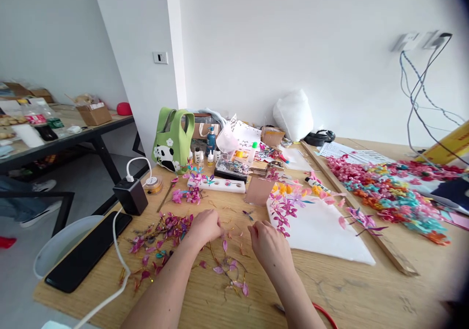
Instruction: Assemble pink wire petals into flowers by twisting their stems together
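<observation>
Above the middle of the wooden table, my left hand (207,229) is closed with the fingers curled down. It is beside a heap of purple artificial flowers (176,226) on thin wire stems. My right hand (269,243) is also closed, a short way to the right, near the edge of a white foam sheet (326,229). Whatever the fingertips of either hand grip is hidden. Between and below the hands lie loose wired sprigs with pink-purple petals (232,265). A small dark blue-purple leaf piece (248,215) is just beyond the right hand.
A black phone (90,253), a charger cube (131,196) and a white cable lie at left. Behind are a green panda bag (173,141), bottles and a white foam strip (216,185). A wooden strip (361,216) and colourful flower garlands (388,187) lie right.
</observation>
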{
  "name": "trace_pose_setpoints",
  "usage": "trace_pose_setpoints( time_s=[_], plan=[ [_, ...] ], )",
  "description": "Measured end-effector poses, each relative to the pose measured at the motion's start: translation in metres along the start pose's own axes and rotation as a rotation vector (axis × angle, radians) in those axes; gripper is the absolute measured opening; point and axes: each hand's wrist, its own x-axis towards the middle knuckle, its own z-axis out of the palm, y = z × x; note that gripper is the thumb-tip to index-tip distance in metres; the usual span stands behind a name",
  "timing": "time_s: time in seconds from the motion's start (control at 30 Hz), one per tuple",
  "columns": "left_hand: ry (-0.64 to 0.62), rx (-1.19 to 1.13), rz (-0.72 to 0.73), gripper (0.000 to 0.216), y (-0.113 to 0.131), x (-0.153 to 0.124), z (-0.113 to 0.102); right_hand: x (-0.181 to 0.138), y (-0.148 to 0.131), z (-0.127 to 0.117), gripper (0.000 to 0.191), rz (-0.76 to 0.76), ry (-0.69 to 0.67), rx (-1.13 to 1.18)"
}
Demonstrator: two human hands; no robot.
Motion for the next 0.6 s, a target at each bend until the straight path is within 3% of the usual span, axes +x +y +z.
trace_pose_setpoints(
  time_s=[0.43,0.6],
  plan=[
    [-0.008,0.173,0.077,0.029,0.0047,-0.0077,0.0027,0.0007,0.0008,0.0021,0.025,-0.033,0.019,0.026],
    [-0.041,0.187,0.088,0.022,0.0031,-0.0064,-0.003,0.0015,0.0008,0.0045,0.026,-0.042,0.003,0.034]
  ],
)
